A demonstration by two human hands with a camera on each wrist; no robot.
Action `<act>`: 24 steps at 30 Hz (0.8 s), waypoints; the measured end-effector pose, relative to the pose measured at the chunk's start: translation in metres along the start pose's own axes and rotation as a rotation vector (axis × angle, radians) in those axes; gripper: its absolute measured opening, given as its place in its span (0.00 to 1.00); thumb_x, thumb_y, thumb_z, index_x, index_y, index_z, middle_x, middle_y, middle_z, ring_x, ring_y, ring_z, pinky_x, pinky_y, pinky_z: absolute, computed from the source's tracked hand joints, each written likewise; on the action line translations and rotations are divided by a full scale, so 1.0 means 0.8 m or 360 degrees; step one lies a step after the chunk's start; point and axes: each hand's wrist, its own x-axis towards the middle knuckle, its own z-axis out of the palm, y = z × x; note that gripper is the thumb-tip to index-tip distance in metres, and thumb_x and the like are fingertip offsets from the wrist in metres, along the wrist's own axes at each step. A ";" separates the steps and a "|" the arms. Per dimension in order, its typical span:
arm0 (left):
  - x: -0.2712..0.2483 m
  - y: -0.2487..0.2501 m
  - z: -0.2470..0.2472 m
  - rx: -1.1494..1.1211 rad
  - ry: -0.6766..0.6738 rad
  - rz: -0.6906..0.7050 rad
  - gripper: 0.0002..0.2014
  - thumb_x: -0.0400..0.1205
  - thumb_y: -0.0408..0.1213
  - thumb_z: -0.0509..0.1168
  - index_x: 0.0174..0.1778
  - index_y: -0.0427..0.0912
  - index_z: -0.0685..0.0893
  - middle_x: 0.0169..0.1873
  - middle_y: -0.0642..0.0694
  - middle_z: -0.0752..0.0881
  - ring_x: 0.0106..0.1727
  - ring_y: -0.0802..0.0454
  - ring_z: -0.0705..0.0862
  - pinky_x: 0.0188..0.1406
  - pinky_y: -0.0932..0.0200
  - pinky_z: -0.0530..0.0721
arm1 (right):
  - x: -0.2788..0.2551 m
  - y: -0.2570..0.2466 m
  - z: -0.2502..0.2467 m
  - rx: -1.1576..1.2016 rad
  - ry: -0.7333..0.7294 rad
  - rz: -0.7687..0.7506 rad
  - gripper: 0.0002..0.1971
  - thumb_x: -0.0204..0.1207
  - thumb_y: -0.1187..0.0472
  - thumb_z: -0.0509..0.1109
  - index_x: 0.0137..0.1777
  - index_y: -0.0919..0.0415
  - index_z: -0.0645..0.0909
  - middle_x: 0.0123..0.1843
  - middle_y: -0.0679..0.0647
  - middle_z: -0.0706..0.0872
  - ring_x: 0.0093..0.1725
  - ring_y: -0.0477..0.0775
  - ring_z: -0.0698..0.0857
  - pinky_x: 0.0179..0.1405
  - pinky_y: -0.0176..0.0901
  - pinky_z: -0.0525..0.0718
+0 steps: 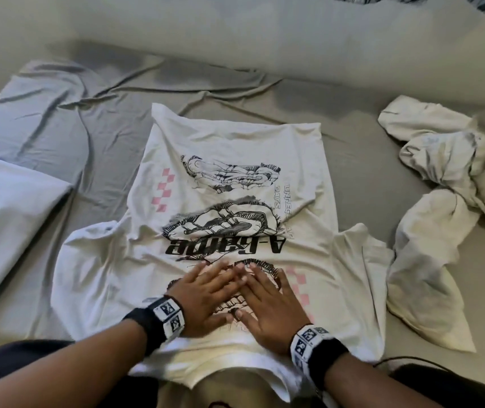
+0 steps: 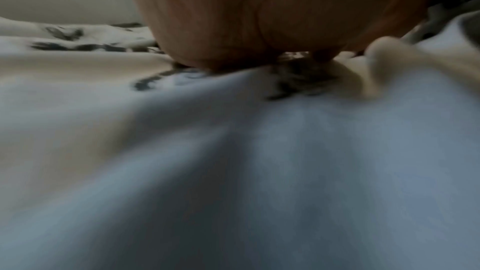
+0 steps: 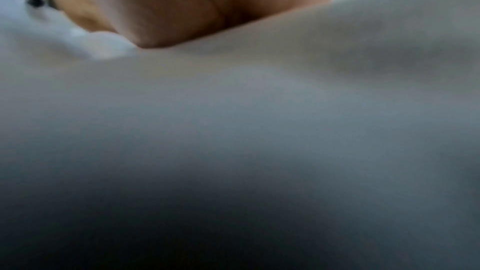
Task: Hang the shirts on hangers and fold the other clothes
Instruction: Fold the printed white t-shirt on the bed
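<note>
A white T-shirt (image 1: 229, 142) with black drawings and pink checks lies spread flat on the bed, its collar toward me. My left hand (image 1: 205, 293) and right hand (image 1: 267, 301) press flat on its chest print, fingers straight and the fingertips overlapping at the middle. Both sleeves stick out to the sides. In the left wrist view the palm (image 2: 259, 17) rests on the printed cloth (image 2: 233, 151). In the right wrist view the palm (image 3: 194, 3) lies on blurred white cloth (image 3: 259, 110).
A crumpled whitish garment (image 1: 447, 207) lies to the right of the shirt. A pale blue pillow (image 1: 8, 207) sits at the left on the grey sheet (image 1: 94, 128). A long bolster (image 1: 235, 33) runs along the back. A dark cable (image 1: 406, 360) lies near my right arm.
</note>
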 end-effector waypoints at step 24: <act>0.054 -0.154 -0.050 -0.0391 -0.0020 -0.0796 0.33 0.89 0.65 0.43 0.87 0.69 0.33 0.86 0.64 0.30 0.90 0.46 0.34 0.87 0.32 0.43 | 0.077 0.120 -0.072 0.0165 -0.0038 0.0663 0.33 0.90 0.35 0.39 0.91 0.38 0.31 0.90 0.34 0.29 0.90 0.46 0.31 0.85 0.75 0.34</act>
